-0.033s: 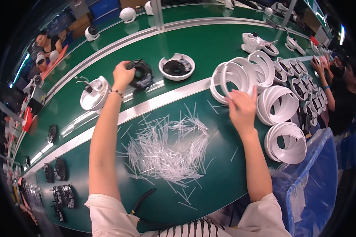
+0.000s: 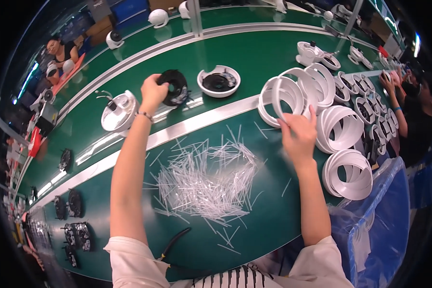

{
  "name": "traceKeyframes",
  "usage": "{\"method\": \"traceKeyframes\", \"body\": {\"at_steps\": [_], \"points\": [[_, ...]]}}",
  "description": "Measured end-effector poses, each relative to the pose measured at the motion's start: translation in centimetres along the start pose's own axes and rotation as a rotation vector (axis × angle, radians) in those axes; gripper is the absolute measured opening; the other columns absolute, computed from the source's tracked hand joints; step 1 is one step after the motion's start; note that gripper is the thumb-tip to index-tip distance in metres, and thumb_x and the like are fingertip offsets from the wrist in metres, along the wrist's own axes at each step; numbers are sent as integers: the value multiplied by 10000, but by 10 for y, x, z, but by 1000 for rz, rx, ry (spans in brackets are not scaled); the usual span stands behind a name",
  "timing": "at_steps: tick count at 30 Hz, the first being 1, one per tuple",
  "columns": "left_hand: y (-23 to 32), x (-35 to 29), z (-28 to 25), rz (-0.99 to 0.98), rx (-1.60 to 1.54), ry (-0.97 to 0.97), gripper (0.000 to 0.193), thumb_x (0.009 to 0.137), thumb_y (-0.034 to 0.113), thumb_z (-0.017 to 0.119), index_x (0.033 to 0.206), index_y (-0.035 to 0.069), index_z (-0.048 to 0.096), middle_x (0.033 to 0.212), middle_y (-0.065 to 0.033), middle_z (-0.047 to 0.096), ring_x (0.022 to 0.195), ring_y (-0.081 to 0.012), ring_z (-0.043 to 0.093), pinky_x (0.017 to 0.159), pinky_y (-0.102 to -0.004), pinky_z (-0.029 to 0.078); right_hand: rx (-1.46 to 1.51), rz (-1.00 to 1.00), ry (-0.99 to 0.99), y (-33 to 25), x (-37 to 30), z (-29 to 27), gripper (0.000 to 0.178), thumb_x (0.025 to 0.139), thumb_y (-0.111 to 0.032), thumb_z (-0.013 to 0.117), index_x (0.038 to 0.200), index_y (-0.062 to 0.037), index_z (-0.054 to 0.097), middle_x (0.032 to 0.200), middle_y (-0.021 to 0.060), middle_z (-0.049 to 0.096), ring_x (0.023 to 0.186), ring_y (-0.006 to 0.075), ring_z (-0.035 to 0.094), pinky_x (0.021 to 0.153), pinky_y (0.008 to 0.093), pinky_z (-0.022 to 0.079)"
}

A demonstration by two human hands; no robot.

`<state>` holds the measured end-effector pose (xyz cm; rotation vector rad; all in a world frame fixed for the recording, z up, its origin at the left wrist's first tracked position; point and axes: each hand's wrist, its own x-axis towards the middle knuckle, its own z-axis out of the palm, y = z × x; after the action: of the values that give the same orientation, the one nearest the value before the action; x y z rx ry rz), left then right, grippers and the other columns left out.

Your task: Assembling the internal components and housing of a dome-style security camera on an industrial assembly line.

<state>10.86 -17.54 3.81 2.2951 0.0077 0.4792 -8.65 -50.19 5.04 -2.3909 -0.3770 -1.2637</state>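
My left hand (image 2: 153, 92) grips a round black part with a hole in its centre (image 2: 177, 79), held above the green belt. White housing with a notched rim and a black part inside (image 2: 219, 81) lies to its right; another white housing with wires (image 2: 119, 112) is to its left. My right hand (image 2: 299, 137) pinches the edge of a white plastic ring (image 2: 276, 100), tilted up at a stack of similar rings (image 2: 264, 108). Between my forearms lies a loose heap of thin clear plastic strips (image 2: 204, 189).
More stacked white rings (image 2: 349, 175) stand at the right, beside a blue plastic-lined bin (image 2: 386, 206). Several black round parts (image 2: 75, 203) lie at the left. Dark-handled pliers (image 2: 176, 241) rest near my body. Other people sit at far left and stand at right.
The white ring in my right hand is lifted and tilted more upright. The black part in my left hand has turned slightly. The whole view has shifted a little.
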Motion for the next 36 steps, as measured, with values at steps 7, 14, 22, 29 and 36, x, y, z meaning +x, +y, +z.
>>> {"method": "traceKeyframes", "body": {"at_steps": [7, 14, 22, 29, 36], "points": [[30, -115, -57, -85, -973, -148, 312, 783, -30, 514, 1073, -39, 398, 997, -109, 543, 922, -151, 533, 814, -259, 429, 97, 267, -270, -126, -33, -92, 106, 635, -30, 679, 705, -8, 603, 612, 118, 572, 510, 248, 557, 461, 288, 405], [51, -182, -91, -137, -1152, -220, 325, 806, -40, 470, 1103, -23, 338, 1019, -143, 542, 900, -185, 572, 783, -295, 491, 46, 293, -568, -117, -85, -77, 174, 642, -102, 687, 654, 2, 549, 574, 121, 501, 503, 273, 503, 458, 353, 386], [62, -202, -117, -223, -1230, -311, 388, 817, -23, 473, 1154, -15, 280, 1067, -144, 511, 964, -185, 538, 828, -312, 476, -89, 342, -787, -79, -66, -106, 1058, 389, -410, 810, 1246, -31, 317, 1345, 209, 201, 1225, 399, 208, 988, 448, 223], [60, -204, -117, -170, -1288, -289, 370, 811, -42, 466, 1143, -15, 304, 1072, -133, 506, 973, -159, 525, 842, -287, 446, 45, 412, -760, -85, -58, -102, 1060, 400, -334, 813, 1258, -4, 284, 1276, 215, 282, 1176, 352, 305, 973, 381, 268], [68, -246, -80, -49, -1135, -225, 383, 805, -55, 452, 1149, -24, 288, 1103, -114, 462, 1034, -163, 467, 913, -290, 355, 1077, 648, -250, -145, -31, -39, 1078, 494, -133, 782, 1326, -17, 107, 1307, 149, 232, 1197, 234, 285, 983, 340, 243]]}}
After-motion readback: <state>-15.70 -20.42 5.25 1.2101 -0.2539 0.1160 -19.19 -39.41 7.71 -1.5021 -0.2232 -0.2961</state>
